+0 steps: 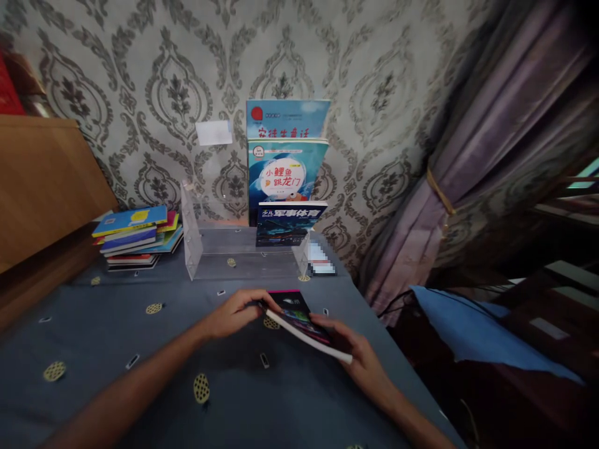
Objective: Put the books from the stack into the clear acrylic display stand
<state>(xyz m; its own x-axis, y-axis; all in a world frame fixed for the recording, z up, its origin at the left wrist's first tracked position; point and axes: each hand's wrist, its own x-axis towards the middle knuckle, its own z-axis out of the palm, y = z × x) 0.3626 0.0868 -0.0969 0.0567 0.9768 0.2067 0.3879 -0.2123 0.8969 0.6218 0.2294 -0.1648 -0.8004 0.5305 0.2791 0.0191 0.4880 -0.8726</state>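
Observation:
A dark-covered book (299, 319) with a pink edge and a thick white page block is held tilted above the cloth. My left hand (246, 310) grips its left corner, fingers over the cover. At the right side, my right hand (358, 352) is wrapped round the other end. Beyond them stands a clear acrylic book rack (191, 243) with stepped tiers. Its right side holds several books in a column: a dark blue magazine (290, 227) in front, a teal book (286, 168) behind it and a light blue book (287, 118) at the back.
A stack of books (135, 237) lies left of the rack, beside a wooden cabinet (47, 181). Dark blue cloth (163, 349) covers the table. A blurred-out item (322, 259) sits at the rack's right. A purple curtain (421, 237) hangs past the table's right edge.

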